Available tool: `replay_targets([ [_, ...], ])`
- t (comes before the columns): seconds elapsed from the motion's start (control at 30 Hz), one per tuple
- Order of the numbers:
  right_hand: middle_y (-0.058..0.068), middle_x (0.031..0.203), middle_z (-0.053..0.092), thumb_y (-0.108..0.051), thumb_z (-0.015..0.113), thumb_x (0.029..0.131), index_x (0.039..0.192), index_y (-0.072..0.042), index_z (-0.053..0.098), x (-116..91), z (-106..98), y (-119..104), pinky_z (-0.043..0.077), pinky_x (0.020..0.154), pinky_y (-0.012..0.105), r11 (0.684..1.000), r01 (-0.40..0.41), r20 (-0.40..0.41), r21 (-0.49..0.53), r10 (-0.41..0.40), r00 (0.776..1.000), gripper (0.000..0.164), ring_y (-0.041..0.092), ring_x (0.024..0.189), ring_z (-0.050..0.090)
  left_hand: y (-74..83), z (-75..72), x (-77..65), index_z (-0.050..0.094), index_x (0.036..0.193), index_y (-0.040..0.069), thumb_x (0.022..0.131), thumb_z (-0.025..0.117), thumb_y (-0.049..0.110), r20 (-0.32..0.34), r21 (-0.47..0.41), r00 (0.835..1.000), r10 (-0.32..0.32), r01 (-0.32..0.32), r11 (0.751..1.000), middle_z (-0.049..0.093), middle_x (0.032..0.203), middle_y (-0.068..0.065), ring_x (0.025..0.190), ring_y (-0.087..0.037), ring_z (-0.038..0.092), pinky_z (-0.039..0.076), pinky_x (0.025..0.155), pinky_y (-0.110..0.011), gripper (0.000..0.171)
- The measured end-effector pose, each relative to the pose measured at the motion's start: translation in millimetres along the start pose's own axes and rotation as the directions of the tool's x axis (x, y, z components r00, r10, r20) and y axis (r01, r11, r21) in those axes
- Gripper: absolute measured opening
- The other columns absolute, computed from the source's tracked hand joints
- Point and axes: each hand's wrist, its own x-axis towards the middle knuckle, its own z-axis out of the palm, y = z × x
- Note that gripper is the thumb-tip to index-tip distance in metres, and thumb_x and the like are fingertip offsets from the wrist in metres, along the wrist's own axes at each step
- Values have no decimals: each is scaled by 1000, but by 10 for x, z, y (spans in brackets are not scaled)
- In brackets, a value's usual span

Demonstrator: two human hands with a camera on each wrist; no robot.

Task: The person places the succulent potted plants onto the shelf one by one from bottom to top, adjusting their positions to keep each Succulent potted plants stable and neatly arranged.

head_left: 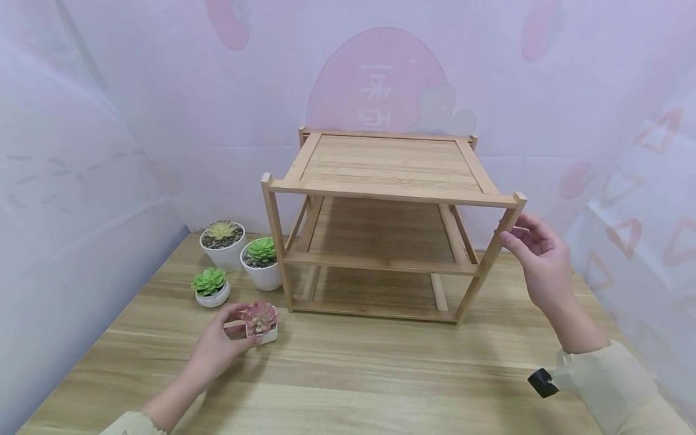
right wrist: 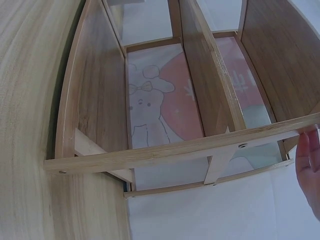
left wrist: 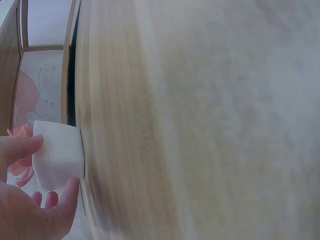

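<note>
My left hand [head_left: 214,347] holds a small potted pink succulent [head_left: 260,318] between thumb and fingers, at the table's left front. Its square white pot [left wrist: 59,157] stands upright on the table in the head view; the left wrist view shows fingertips on two sides of it. A wooden shelf rack [head_left: 380,192] with three levels stands at the middle back. At its right front post [head_left: 489,257], my right hand [head_left: 544,266] grips the upper part, thumb in front and other fingers partly hidden behind. Fingertips [right wrist: 305,150] meet that post in the right wrist view.
Left of the rack are a yellow-green succulent in a white pot [head_left: 224,257], a green one in a round pot [head_left: 264,277] close to the left post, and a low green one [head_left: 211,296]. Printed cloth [head_left: 228,109] hangs behind the wood-grain table [head_left: 380,374].
</note>
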Motion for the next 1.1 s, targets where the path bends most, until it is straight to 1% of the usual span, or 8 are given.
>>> replay_targets([
  [0.17,2,103,71,16,60,94,118,-7,70,-4,-1,-1,56,84,18,1000,-3,-4,-2,3,1000,35,12,95,67,-10,13,17,39,143,-12,82,82,-2,10,-21,1000,-14,14,1000,46,138,-34,122,-49,58,57,80,-23,75],
  [0.37,2,103,71,16,60,94,119,-7,70,-6,-1,0,56,84,18,1000,-1,-2,-10,1,1000,35,12,95,66,-10,38,49,39,142,-11,82,82,-2,3,-16,999,-41,41,999,45,139,-34,120,-46,60,55,76,-19,74],
  [0.67,1,104,71,14,61,95,120,-8,70,-2,-2,-2,55,85,17,999,-5,-2,-32,5,1000,35,12,96,66,-3,40,53,44,138,-9,80,84,1,-8,-15,998,-59,59,998,48,137,-32,110,-36,65,56,72,-22,71],
  [1.1,1,106,70,16,61,94,118,-8,70,-5,5,4,55,84,17,1000,-5,-8,-24,5,1000,35,11,96,65,-2,33,71,46,134,-9,78,85,0,-6,-12,997,-75,75,997,49,135,-32,106,-32,66,56,72,-22,69],
])
